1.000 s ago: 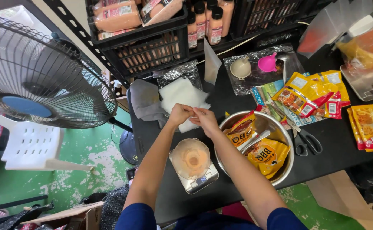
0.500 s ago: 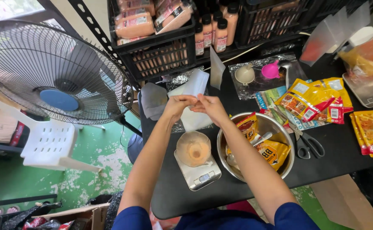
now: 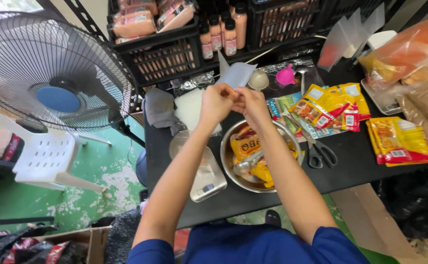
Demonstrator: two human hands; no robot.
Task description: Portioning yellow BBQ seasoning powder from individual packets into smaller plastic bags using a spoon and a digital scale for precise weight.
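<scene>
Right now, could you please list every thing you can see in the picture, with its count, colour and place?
clear plastic pouch: one, translucent, pinched by both hands above the table
metal bowl: one, silver, table centre, holding yellow packets and a spoon
kitchen scale: one, silver, left of bowl
scissors: one, black, right of bowl
seasoning packets: several, yellow and red, right side
funnel: one, pink, back of table
sauce bottles: about four, orange, black crate
fan: one, black, left
chair: one, white, floor left
left hand: one, fingers shut on pouch
right hand: one, likewise

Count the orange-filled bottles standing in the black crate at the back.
4: orange-filled bottles with dark caps clustered in the black plastic crate; more may be hidden behind.
</scene>
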